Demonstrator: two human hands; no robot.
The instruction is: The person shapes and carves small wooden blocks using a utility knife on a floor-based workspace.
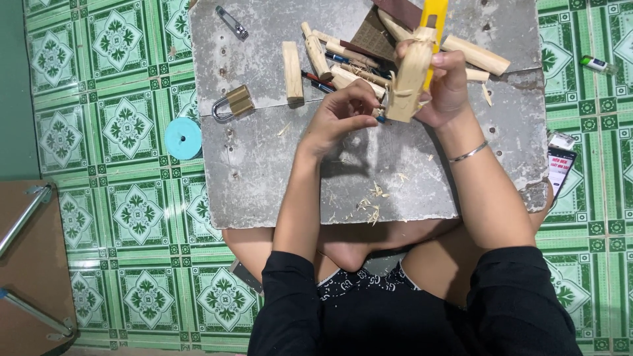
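Green patterned floor tiles [125,125] surround a scuffed grey slab [277,165] that serves as my desk, seen from above as I sit cross-legged at its near edge. My right hand [448,86] is closed around a pale wooden piece [409,79] — roughly carved, blocky, with notched edges — and holds it upright above the far middle of the slab, in front of a yellow tool handle [433,13]. My left hand [339,115] has its fingertips pinched together just left of the piece's lower end; what they pinch is too small to tell.

I judge the carving to be partly done: the piece already has a cut outline, but its faces look raw and unsmoothed. Thin shavings [370,207] lie scattered on the near part of the slab, and several cut sticks [476,54] of the same light wood lie heaped at the far side, apparently unworked, with a squared block [292,62] lying apart to the left. A brown sheet that looks like sandpaper [372,36] lies under the heap, with pens or pencils among the sticks.

Farther left on the slab rest a brass padlock [234,103] with a steel shackle and a small metal clipper [232,22]. A round turquoise lid [182,138] lies on the tiles at the slab's left edge — a phone [560,168] lies at its right. A thin metal bangle [469,153] circles my right wrist.
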